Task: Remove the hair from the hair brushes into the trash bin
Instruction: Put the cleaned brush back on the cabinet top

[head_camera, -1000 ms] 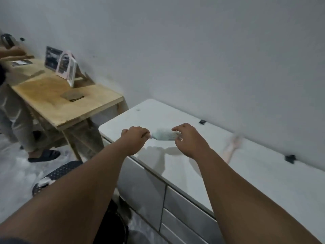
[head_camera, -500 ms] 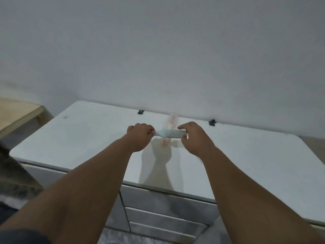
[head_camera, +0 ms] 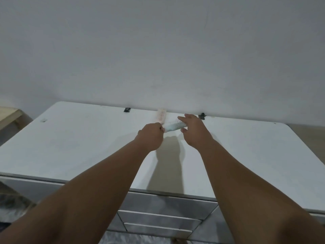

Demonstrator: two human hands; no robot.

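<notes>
A pale blue-white hair brush (head_camera: 173, 126) is held above the white cabinet top (head_camera: 70, 147), bristles upward. My left hand (head_camera: 151, 136) is closed around its handle. My right hand (head_camera: 194, 132) is at the brush head with fingers spread, the fingertips at the bristles and the thumb below. I cannot tell whether it pinches any hair. A pink hair brush (head_camera: 161, 116) lies on the cabinet top by the wall, just behind my hands. No trash bin is in view.
The cabinet has grey drawers (head_camera: 158, 217) below its front edge. Two small black clips (head_camera: 127, 110) (head_camera: 202, 116) sit where the top meets the white wall. The corner of a wooden table (head_camera: 8, 114) shows at the far left.
The view has swung right, from the wooden table to facing the cabinet squarely. My hands moved forward with the brush, close to the pink brush. My right hand's fingers have opened at the bristles.
</notes>
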